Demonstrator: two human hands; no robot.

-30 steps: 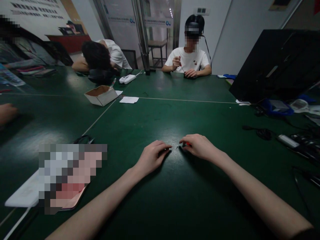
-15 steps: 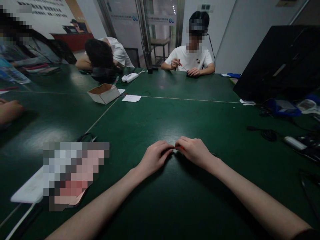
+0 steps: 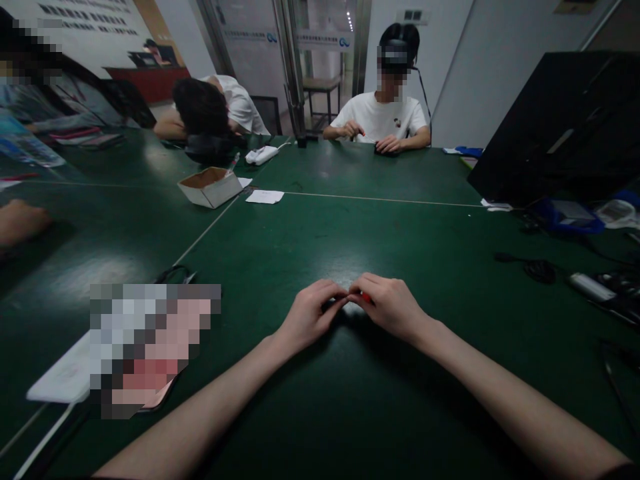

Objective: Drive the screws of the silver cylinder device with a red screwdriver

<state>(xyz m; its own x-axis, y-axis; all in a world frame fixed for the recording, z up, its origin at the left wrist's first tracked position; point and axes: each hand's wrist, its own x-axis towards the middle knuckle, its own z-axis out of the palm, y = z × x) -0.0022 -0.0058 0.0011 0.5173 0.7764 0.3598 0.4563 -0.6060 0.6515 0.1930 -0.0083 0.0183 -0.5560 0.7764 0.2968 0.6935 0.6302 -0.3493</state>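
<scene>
My left hand (image 3: 314,308) and my right hand (image 3: 387,303) meet fingertip to fingertip over the green table (image 3: 310,413). Between the fingers of my right hand shows a small red object (image 3: 366,297); the rest of it is covered, so its kind cannot be told. My left thumb and fingers are pinched together against the right fingertips. Whatever they pinch is too small or hidden to make out.
To the left lie a white device with a cable (image 3: 57,387) and a pink phone-like slab (image 3: 163,393). Further off are an open box (image 3: 213,193) and a paper slip (image 3: 265,197). Cables (image 3: 537,269) and a black monitor (image 3: 545,127) stand right. A person (image 3: 380,117) sits opposite.
My hands stay nearly in place, with small finger shifts; more of the red object shows in my right hand. A thin dark piece beside my right wrist is no longer visible.
</scene>
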